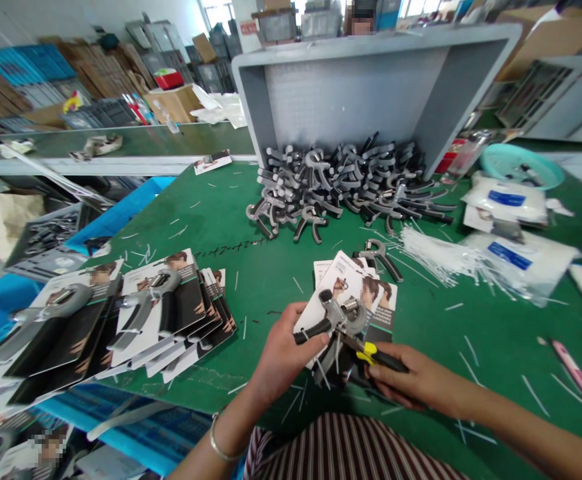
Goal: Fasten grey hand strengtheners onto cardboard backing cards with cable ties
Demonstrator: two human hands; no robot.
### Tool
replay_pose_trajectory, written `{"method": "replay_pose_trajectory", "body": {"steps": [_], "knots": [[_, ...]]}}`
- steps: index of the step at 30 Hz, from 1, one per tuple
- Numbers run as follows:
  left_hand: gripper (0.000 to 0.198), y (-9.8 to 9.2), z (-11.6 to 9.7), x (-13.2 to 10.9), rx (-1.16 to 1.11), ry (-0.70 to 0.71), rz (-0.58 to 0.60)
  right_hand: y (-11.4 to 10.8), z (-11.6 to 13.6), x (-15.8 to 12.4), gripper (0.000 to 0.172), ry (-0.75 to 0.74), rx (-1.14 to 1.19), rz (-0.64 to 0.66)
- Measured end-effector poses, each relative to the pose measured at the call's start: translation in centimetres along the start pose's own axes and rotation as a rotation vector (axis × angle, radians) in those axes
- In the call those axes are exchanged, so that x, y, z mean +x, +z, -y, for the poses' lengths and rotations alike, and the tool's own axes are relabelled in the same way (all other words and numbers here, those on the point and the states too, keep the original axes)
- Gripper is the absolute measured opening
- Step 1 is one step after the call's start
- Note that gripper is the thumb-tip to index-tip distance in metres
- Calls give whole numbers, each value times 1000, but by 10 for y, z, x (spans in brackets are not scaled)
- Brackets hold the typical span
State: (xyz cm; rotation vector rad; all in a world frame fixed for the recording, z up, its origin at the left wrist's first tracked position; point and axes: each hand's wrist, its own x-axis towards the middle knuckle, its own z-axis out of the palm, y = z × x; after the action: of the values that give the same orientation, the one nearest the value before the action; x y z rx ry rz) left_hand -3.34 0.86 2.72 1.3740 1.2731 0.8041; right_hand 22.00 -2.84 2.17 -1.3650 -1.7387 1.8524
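Observation:
My left hand (283,357) is closed around the left edge of a printed card with a grey-and-black hand grip strengthener (355,313) lying against it. The thumb presses on the gripper's black handle. In my right hand (405,377) is a pair of cutting pliers (369,352) with yellow and black handles. Their jaws reach to a white cable tie (338,350) at the strengthener's handles; whether they bite on it I cannot tell. More printed cards (388,297) lie beneath, and a loose hand grip (378,257) rests just beyond.
A tipped grey crate (351,87) spills many hand grips (331,180) onto the green table. Stacks of carded grips (165,313) stand at the left. Bundled white cable ties (435,260), plastic packets (515,260) and a teal basin (491,163) are at the right. Cut tie ends lie scattered.

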Motion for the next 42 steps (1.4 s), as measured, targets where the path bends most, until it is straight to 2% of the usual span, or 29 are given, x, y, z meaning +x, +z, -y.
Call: {"method": "replay_pose_trajectory", "body": {"steps": [2,4,6,9,12,14,17,27,31,35,38,42], "knots": [[43,0,5,3,-102,-72,6,3,0,1,27,-142,-267,-128],[44,0,10,7,-238,-156,-21,6,0,1,23,-206,-326,-183],[44,3,13,10,-386,-186,-104,10,-1,0,28,-136,-76,-122],[42,11,11,15,-588,-107,-249,25,-4,2,37,6,545,89],[40,25,4,18,-747,-27,-313,47,-4,11,42,-16,917,306],[38,33,0,20,-841,-21,-314,60,-3,19,42,-69,1007,401],[38,40,-3,20,-951,-31,-293,71,-2,31,41,-137,1091,447],[35,42,0,15,-967,-61,-247,67,-1,36,39,-173,1163,462],[36,43,-6,13,-933,-88,-229,72,-8,41,31,-158,1139,371],[35,44,-9,13,-883,-95,-279,82,-15,46,32,-76,1036,164],[35,41,-9,11,-875,-80,-318,83,-15,44,36,-66,686,-56],[42,30,-11,3,-846,16,-309,74,-8,45,38,-237,110,-344]]}}
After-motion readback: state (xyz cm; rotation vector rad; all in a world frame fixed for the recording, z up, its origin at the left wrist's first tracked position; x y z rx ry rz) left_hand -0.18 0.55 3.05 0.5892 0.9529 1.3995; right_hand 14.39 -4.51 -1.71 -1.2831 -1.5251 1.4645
